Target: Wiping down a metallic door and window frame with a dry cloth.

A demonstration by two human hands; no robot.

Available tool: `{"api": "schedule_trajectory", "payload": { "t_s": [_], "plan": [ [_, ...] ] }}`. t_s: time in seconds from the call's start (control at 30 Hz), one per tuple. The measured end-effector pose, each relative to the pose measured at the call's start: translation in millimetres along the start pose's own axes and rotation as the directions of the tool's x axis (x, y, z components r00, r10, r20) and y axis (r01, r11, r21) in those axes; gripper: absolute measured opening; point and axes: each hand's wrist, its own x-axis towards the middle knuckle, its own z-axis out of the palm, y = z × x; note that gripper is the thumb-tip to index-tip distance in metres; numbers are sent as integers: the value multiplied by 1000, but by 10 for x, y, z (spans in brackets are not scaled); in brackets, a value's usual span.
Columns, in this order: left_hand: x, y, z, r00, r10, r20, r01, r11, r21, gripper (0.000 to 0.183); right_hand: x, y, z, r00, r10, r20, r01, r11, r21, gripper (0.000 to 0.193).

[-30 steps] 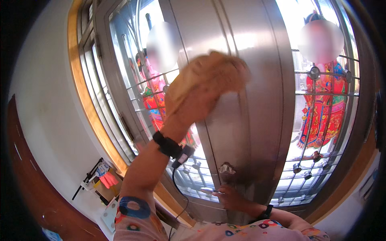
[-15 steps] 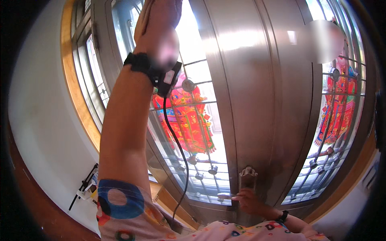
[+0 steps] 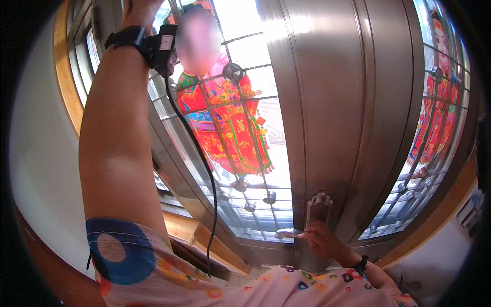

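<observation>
My right hand (image 3: 321, 239) is closed round the lever of a door handle (image 3: 318, 209), whose ornate metal plate rises above my fingers. The handle sits low on the brown metal door (image 3: 335, 128). My left hand (image 3: 143, 9) is raised high at the upper left, in front of the door frame and its barred glass panel. Its fingers run out of the top of the view, so I cannot see whether they hold anything. A black strap with a small box (image 3: 166, 50) is on that wrist, and a black cable (image 3: 204, 158) hangs from it.
Red, colourful paper figures (image 3: 230, 138) show behind the barred glass panes on both sides of the handle. Wooden trim (image 3: 66, 77) edges the doorway on the left, next to a white wall (image 3: 43, 133). A wooden ledge (image 3: 186, 230) stands low near my left sleeve.
My raised left arm has moved left and higher in the view, uncovering more of the paper figure. My right hand stays on the door handle.
</observation>
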Motion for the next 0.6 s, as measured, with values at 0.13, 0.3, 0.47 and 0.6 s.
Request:
{"api": "schedule_trajectory", "payload": {
  "t_s": [0.13,0.3,0.47,0.6],
  "plan": [
    [-170,-171,-429,916,-392,-85,183,597,-781,32,-17,44,31,999,-23,-33,23,1000,8,32],
    [-663,315,-273,990,-62,-130,111,902,416,31,27,37,45,998,-36,-50,32,996,-77,35],
    [-1341,432,-963,956,-278,-89,108,53,993,33,-43,83,37,998,-50,-35,49,999,-21,34],
    [-1648,831,-630,989,-145,-26,42,110,993,31,26,82,89,996,-76,-52,74,996,-39,31]
  ]
}}
